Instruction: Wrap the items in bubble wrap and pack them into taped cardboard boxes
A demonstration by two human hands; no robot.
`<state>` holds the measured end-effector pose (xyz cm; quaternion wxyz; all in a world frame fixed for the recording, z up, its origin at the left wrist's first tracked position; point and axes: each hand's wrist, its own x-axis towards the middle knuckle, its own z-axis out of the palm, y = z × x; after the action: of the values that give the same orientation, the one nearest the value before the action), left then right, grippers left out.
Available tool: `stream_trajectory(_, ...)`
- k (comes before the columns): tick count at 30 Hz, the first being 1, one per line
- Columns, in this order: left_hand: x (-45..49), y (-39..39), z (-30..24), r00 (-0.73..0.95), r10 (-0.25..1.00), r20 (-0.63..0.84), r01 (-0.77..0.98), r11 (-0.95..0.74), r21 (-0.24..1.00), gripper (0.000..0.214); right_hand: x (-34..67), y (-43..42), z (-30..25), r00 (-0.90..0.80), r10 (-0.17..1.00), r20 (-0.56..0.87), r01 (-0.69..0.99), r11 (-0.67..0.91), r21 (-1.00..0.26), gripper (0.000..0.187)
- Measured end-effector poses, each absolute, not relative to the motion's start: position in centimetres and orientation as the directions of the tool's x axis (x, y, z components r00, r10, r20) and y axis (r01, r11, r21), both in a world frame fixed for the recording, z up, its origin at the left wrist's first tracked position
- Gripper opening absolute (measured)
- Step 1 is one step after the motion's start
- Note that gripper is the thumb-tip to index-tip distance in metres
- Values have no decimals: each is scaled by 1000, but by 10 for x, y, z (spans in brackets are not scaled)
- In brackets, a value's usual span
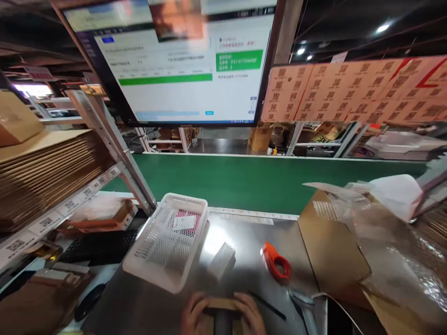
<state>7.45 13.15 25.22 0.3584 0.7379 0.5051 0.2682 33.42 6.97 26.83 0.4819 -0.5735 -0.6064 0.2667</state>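
Note:
At the bottom edge of the head view, my left hand (194,314) and my right hand (249,314) grip a small brown cardboard box (221,304) from its two sides. The frame's lower edge cuts off most of the box, and a dark area shows in its middle. Beyond it on the metal table lies a small whitish block-shaped pack (222,260), blurred. An orange-red tape dispenser (275,263) rests to the right. Near my right hand is a thin dark stick-like thing (268,305).
A white perforated basket (139,270) with a labelled pink item stands on the left. A large open cardboard box (326,244) with clear plastic wrap stands right. Behind runs a green conveyor belt (226,179). A monitor (174,100) hangs above. Flat cardboard (52,172) is stacked left.

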Motion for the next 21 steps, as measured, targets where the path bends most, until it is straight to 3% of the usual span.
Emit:
stream_trajectory(2,62,125,256,415,908,59,533,-295,793,34,345,57,279,-90,951,296,485,301,-821,56)
stream_trajectory(5,40,117,274,502,865,18,539,-329,775,49,365,46,314,-390,917,86,543,304,-782,69)
stream_trajectory(8,26,113,292,613,784,-95,513,-304,803,75,377,41,340,-494,867,-65,586,277,-762,85)
stream_trajectory(10,28,113,298,620,773,-133,466,-226,856,85,374,38,339,-438,899,-20,584,268,-766,86)
stream_trajectory(14,54,116,295,383,918,-102,346,-40,938,54,345,38,307,-79,963,256,542,257,-800,28)
stream_trajectory(16,69,116,293,251,964,-84,299,5,954,52,331,40,295,64,945,322,520,244,-818,25)
stream_trajectory(19,80,115,291,175,981,-88,238,45,970,51,330,48,296,152,960,236,503,130,-854,27)
stream_trajectory(21,81,113,291,164,979,-125,190,93,977,51,347,58,305,288,952,104,550,-76,-832,34)
